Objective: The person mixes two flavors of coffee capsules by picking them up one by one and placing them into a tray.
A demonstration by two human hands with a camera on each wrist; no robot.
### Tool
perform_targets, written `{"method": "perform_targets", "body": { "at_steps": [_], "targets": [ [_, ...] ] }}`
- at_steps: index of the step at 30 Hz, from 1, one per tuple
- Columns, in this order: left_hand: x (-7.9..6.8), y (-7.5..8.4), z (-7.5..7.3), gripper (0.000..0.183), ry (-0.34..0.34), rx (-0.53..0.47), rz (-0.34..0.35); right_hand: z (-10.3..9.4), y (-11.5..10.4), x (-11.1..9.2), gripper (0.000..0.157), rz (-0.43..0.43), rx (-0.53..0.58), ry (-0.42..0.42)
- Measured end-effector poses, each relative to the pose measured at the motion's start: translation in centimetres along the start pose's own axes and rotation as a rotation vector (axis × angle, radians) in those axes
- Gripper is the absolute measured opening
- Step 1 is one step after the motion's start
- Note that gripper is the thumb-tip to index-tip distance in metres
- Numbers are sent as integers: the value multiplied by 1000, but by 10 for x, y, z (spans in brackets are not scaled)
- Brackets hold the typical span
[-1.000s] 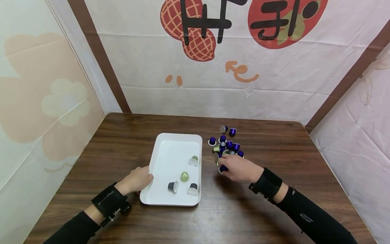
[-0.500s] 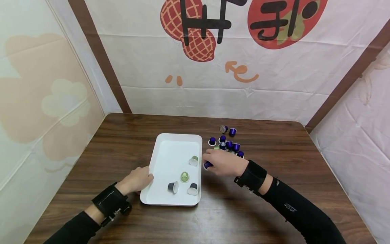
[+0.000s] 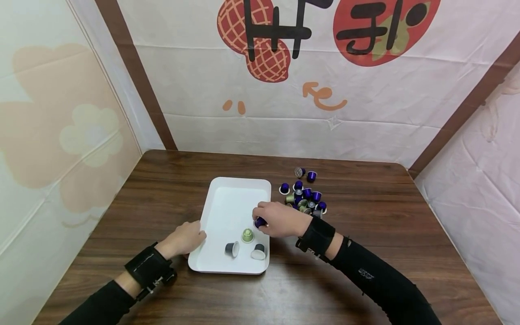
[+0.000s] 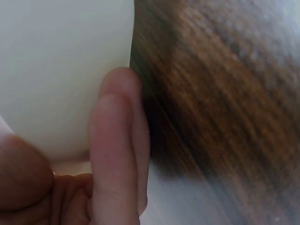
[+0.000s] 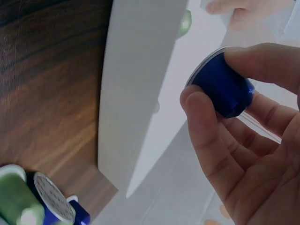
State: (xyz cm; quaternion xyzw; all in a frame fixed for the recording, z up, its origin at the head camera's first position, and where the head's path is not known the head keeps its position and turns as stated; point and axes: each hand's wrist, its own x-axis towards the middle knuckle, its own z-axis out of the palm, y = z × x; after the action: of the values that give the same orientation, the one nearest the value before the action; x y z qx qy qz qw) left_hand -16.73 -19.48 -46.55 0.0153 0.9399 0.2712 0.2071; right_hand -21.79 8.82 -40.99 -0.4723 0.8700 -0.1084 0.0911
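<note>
A dark blue coffee capsule [image 5: 222,84] is pinched between the thumb and fingers of my right hand [image 3: 282,219], above the right side of a white tray [image 3: 227,194]. My left hand [image 3: 183,239] grips the tray's left rim; in the left wrist view its fingers [image 4: 112,140] lie against the tray's wall. On the tray stand a green capsule [image 3: 248,235] and two dark grey capsules with pale rims, one [image 3: 232,249] tipped over and the other [image 3: 258,252] at the near right. The right hand hides the part of the tray beneath it.
Right of the tray, a loose heap of blue, green and grey capsules [image 3: 307,194] lies on the brown wooden table [image 3: 345,271]. Two more capsules [image 3: 311,176] lie beyond the heap. A printed cloth [image 3: 195,90] hangs behind the table.
My right hand has carried the blue capsule left from the heap, to over the tray's right side. The left hand has stayed on the tray's rim.
</note>
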Motion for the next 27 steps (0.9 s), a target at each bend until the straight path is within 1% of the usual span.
{"method": "perform_targets", "body": {
  "at_steps": [8, 18, 22, 25, 27],
  "targets": [
    [1, 1, -1, 35, -4, 3, 0, 13, 3, 9, 16, -3, 3, -17],
    [1, 0, 1, 36, -1, 15, -6, 14, 3, 9, 23, 36, -4, -46],
    [0, 0, 1, 36, 3, 18, -1, 10, 5, 4, 25, 43, -13, -23],
    [0, 0, 1, 35, 4, 14, 2, 3, 11, -5, 24, 38, -10, 24],
    [0, 0, 0, 36, 3, 12, 2, -2, 18, -12, 22, 30, -10, 61]
  ]
}}
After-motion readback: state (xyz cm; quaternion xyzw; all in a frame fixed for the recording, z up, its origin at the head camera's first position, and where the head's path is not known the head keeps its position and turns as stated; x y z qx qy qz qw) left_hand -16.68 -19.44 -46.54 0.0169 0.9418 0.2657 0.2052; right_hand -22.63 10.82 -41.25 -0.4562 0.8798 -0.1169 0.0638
